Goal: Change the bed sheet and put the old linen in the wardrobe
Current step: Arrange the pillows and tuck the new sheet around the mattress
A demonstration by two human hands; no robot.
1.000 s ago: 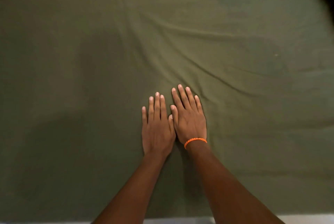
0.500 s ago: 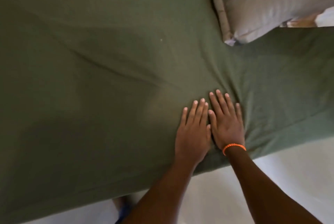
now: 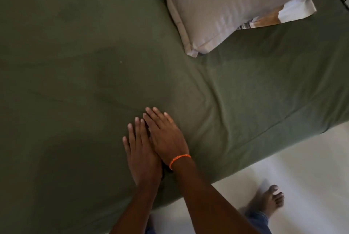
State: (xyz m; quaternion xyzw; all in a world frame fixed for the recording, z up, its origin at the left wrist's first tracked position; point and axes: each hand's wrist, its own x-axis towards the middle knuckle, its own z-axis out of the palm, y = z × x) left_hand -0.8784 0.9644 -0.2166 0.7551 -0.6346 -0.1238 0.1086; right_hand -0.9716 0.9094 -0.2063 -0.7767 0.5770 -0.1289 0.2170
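Both my hands lie flat on the green bed sheet (image 3: pixel 94 63), palms down and fingers straight, gripping nothing. My left hand (image 3: pixel 142 150) presses the cloth near the bed's near edge, and my right hand (image 3: pixel 166 137), the one with the orange bracelet (image 3: pixel 179 160) at the wrist, sits just beside it, its inner edge overlapping the left hand's fingers. The sheet covers the whole mattress as far as I can see and drops over the near side toward the pale floor (image 3: pixel 292 167), where my bare foot (image 3: pixel 273 199) stands. A grey pillow (image 3: pixel 226 3) lies at the far right of the bed, on top of the sheet, with a patterned cloth (image 3: pixel 283 14) showing from under its right end.

I judge that I am smoothing the fresh sheet, so the change itself looks nearly done. Faint creases run across the cloth left of my hands and toward the pillow. The next move calls for sweeping both flat palms outward over those folds, keeping light pressure so the cloth does not drag off the edge. The old linen and the wardrobe are not in view, so that part waits.
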